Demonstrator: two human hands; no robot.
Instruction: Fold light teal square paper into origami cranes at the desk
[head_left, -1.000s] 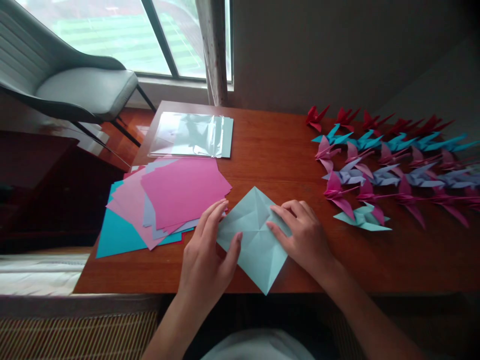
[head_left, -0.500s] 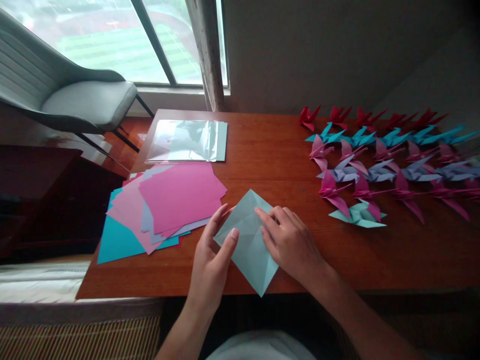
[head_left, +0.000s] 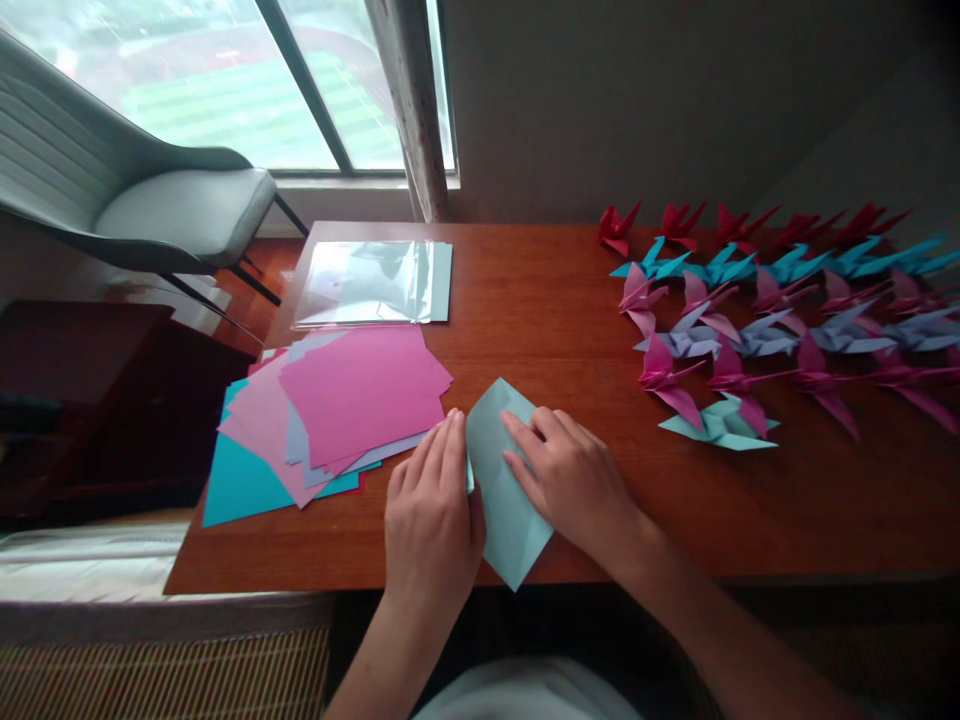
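Note:
A pale teal square of origami paper (head_left: 504, 500) lies as a diamond at the front edge of the wooden table (head_left: 540, 300), its lower tip past the edge. It is partly folded in on its creases and looks narrow. My left hand (head_left: 433, 515) has its fingers together against the paper's left side, pushing that flap inward. My right hand (head_left: 574, 480) presses its fingertips on the upper right part of the same sheet. Both hands grip this paper.
A fanned stack of pink, lilac and turquoise sheets (head_left: 352, 400) lies left of my hands, with a clear plastic paper pack (head_left: 371, 282) behind it. Rows of several folded cranes (head_left: 750, 310) fill the right side, a pale teal crane (head_left: 716, 422) nearest. A grey chair (head_left: 165, 200) stands by the window.
The flat open diamond has been collapsed along its creases. My left hand pushed the left corner inward, my right hand slid up and left, and the paper now looks much narrower.

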